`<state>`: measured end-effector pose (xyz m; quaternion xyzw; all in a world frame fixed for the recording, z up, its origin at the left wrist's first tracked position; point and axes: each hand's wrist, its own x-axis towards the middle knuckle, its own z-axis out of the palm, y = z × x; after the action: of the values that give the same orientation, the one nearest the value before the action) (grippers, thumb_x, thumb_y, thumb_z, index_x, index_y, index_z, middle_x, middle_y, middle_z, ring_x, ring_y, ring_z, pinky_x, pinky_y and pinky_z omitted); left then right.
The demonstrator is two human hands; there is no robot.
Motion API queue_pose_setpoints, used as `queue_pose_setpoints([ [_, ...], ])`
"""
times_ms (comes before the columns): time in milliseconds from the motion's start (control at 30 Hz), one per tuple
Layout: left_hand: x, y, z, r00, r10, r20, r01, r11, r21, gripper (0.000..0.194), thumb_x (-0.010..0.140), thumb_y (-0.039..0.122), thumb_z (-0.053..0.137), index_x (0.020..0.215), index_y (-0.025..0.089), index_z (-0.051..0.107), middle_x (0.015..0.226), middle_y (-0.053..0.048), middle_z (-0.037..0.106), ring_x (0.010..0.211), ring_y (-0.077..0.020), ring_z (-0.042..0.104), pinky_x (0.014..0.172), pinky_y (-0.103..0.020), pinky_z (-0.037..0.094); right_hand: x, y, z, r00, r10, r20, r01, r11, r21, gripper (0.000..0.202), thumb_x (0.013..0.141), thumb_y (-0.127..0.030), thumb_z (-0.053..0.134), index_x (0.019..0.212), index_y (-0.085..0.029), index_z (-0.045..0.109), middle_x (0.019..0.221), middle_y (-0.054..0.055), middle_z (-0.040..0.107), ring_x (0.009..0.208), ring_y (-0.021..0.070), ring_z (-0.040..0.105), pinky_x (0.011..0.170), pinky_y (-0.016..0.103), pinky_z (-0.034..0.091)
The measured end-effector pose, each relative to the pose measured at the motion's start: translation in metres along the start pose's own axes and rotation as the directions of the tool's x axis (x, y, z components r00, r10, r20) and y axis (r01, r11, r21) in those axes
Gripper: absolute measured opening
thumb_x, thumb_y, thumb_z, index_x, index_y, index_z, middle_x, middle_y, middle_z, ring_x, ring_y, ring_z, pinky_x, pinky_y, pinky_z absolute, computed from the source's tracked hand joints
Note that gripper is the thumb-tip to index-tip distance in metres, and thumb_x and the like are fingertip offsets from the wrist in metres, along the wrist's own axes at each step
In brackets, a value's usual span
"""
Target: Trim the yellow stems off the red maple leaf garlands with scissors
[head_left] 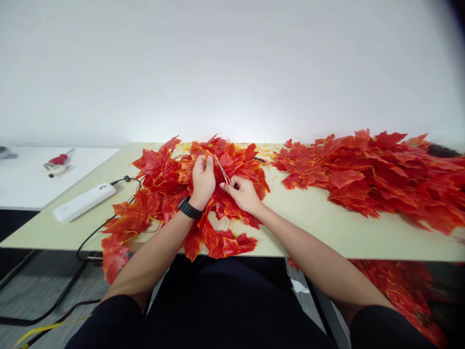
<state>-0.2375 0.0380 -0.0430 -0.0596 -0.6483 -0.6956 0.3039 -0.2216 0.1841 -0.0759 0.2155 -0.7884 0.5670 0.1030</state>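
Red leaves (165, 167) were heaped on the bench (301, 215), between a white box (85, 201) and a second heap (381, 172). A leaf edge was pinched by the thumb and fingers of the left hand (203, 179), while scissors (222, 169) were gripped in the right hand (242, 193), blades pointed away.

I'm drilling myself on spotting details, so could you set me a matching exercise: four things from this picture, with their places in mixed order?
1. scissors
2. watch
3. white device
4. yellow strip

A. on the tabletop, left of the red leaves
B. in the right hand
C. near the picture's lower left corner
D. around the left wrist

Pairs: 1-B, 2-D, 3-A, 4-C
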Motion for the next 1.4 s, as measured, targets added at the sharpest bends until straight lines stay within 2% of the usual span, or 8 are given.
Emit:
queue_pose_setpoints([
  [333,0.000,-0.004,-0.001,1.000,0.026,0.000,-0.026,1.000,0.001,0.044,0.098,0.058,0.060,0.080,0.020,0.048,0.074,0.003,0.045,0.067,-0.0115,0.040,0.068,-0.026,0.037,0.001,0.006,0.000,0.999,0.049,-0.004,-0.049,0.998,0.033,0.058,0.083,-0.068,0.068,0.065,-0.021,0.039,0.066,0.001,0.050,0.066,0.0144,0.047,0.063,0.027,0.038],
  [533,0.000,0.000,-0.001,1.000,0.019,0.010,-0.019,0.999,-0.039,0.043,0.100,0.051,0.061,0.076,0.020,0.046,0.072,0.003,0.042,0.065,-0.0113,0.038,0.066,-0.025,0.036,0.002,-0.002,-0.009,0.998,0.018,-0.055,-0.012,0.995,0.103,0.053,0.086,-0.062,0.066,0.069,-0.021,0.039,0.066,-0.002,0.043,0.065,0.0114,0.035,0.062,0.027,0.034],
  [667,0.001,0.001,-0.001,0.998,0.020,0.054,-0.015,0.995,-0.094,0.037,0.096,0.047,0.068,0.077,0.018,0.056,0.074,0.001,0.052,0.069,-0.0113,0.045,0.071,-0.025,0.041,0.002,-0.006,-0.019,0.991,0.004,-0.131,0.013,0.991,0.131,0.052,0.088,-0.062,0.066,0.071,-0.021,0.038,0.067,-0.002,0.043,0.065,0.0113,0.035,0.062,0.027,0.033],
  [833,0.003,0.002,-0.004,0.996,0.044,0.078,-0.043,0.999,-0.005,0.026,0.083,0.041,0.081,0.084,0.017,0.072,0.082,-0.003,0.068,0.076,-0.0136,0.057,0.077,-0.027,0.047,0.003,-0.011,-0.026,0.978,0.034,-0.206,0.010,0.978,0.206,0.056,0.084,-0.067,0.069,0.074,-0.023,0.035,0.066,-0.002,0.044,0.062,0.0118,0.036,0.058,0.027,0.034],
  [1067,0.003,0.006,-0.007,0.984,0.145,0.103,-0.157,0.980,0.121,0.022,0.075,0.028,0.087,0.075,0.018,0.067,0.077,0.000,0.065,0.074,-0.0136,0.057,0.075,-0.028,0.046,0.004,-0.016,-0.026,0.942,-0.020,-0.336,0.084,0.981,0.176,0.056,0.083,-0.066,0.072,0.074,-0.023,0.037,0.066,-0.001,0.048,0.060,0.0119,0.042,0.055,0.028,0.038],
  [1133,0.000,0.009,-0.008,0.971,0.208,0.119,-0.227,0.958,0.178,0.022,0.075,0.026,0.088,0.072,0.018,0.067,0.075,0.000,0.063,0.073,-0.0140,0.055,0.074,-0.028,0.045,0.003,-0.020,-0.027,0.950,0.029,-0.310,0.048,0.970,0.238,0.059,0.080,-0.068,0.074,0.073,-0.023,0.037,0.063,-0.002,0.047,0.054,0.0106,0.041,0.050,0.027,0.037],
  [1233,-0.006,0.013,-0.008,0.930,0.321,0.181,-0.358,0.903,0.237,0.022,0.078,0.023,0.085,0.068,0.019,0.066,0.076,-0.001,0.061,0.074,-0.0150,0.055,0.074,-0.029,0.045,0.002,-0.027,-0.030,0.969,0.142,-0.200,-0.064,0.933,0.355,0.063,0.075,-0.071,0.079,0.074,-0.023,0.038,0.060,-0.003,0.050,0.048,0.0108,0.047,0.044,0.026,0.037],
  [1400,-0.013,0.011,-0.007,0.805,0.436,0.403,-0.562,0.778,0.281,0.015,0.088,0.019,0.070,0.073,0.022,0.070,0.081,-0.004,0.065,0.082,-0.0187,0.058,0.082,-0.034,0.047,0.001,-0.031,-0.033,0.977,0.178,-0.115,-0.113,0.897,0.427,0.064,0.071,-0.071,0.081,0.073,-0.023,0.039,0.059,-0.003,0.050,0.053,0.0137,0.058,0.045,0.025,0.042],
])
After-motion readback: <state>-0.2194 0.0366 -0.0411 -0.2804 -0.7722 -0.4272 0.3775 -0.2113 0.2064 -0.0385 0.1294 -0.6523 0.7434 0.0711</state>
